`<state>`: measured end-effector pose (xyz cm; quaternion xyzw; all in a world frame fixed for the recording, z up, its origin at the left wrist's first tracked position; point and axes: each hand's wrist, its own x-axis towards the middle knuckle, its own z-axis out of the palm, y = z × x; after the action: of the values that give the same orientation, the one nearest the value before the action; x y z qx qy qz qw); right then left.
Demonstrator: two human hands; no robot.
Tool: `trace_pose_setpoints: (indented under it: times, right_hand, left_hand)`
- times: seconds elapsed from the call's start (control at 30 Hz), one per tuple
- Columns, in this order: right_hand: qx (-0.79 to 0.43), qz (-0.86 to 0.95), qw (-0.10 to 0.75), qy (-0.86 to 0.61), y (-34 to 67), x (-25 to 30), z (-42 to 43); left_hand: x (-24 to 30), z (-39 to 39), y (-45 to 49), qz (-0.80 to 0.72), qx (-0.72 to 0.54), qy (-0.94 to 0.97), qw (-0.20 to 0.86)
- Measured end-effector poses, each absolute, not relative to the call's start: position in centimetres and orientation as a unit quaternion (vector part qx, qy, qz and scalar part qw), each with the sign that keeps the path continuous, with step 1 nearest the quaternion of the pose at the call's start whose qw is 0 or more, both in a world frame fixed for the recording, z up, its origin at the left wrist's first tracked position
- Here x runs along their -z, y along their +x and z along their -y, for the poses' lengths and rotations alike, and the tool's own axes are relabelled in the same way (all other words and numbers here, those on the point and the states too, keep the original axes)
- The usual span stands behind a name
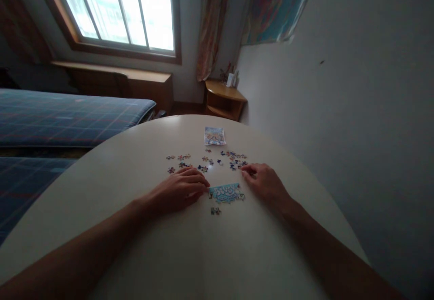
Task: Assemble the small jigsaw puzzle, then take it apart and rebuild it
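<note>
On the table lies a joined section of jigsaw puzzle (226,193), light blue with white lettering. My left hand (185,186) rests palm down at its left end, fingers loosely stretched, the tips at the section's edge. At the right of the loose jigsaw pieces (233,161), my right hand (264,180) has its thumb and fingers drawn together, the tips at a small dark piece. What lies between those tips is partly hidden. A small joined pair of pieces (215,211) sits below the lettered section. More loose pieces (183,157) are scattered beyond my left hand.
A small printed picture sheet or packet (214,136) lies toward the far side of the round white table (142,142). Beyond the table are a plaid mattress (74,114) on the left and a wooden corner shelf (225,90). A wall (339,110) runs along the right.
</note>
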<state>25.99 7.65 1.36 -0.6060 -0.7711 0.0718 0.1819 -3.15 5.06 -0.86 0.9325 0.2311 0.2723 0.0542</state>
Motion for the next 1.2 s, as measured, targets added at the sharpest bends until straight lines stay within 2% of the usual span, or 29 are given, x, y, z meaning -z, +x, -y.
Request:
trace_pose_setpoints:
  times: [0.17, 0.3, 0.53, 0.87, 1.2]
  right_hand:
    - [0.036, 0.801, 0.202, -0.563, 24.6, -1.5, -6.3]
    - [-0.029, 0.84, 0.211, -0.499, 21.5, -1.8, -3.2]
    - [-0.077, 0.845, 0.158, -0.505, 18.2, -1.9, -1.3]
    - [0.027, 0.859, 0.124, -0.495, 17.7, -1.7, -1.2]
    - [0.075, 0.863, 0.146, -0.477, 17.8, -1.4, -1.1]
  left_hand:
    - [0.7, -4.9, -3.1, -0.212, -0.269, 0.938, 0.056]
    - [1.0, -4.9, -3.2, -0.233, -0.264, 0.934, 0.055]
    - [1.2, -4.9, -3.3, -0.253, -0.264, 0.929, 0.062]
    - [0.8, -4.8, -3.3, -0.257, -0.263, 0.928, 0.063]
    - [0.9, -4.9, -3.3, -0.257, -0.264, 0.928, 0.062]
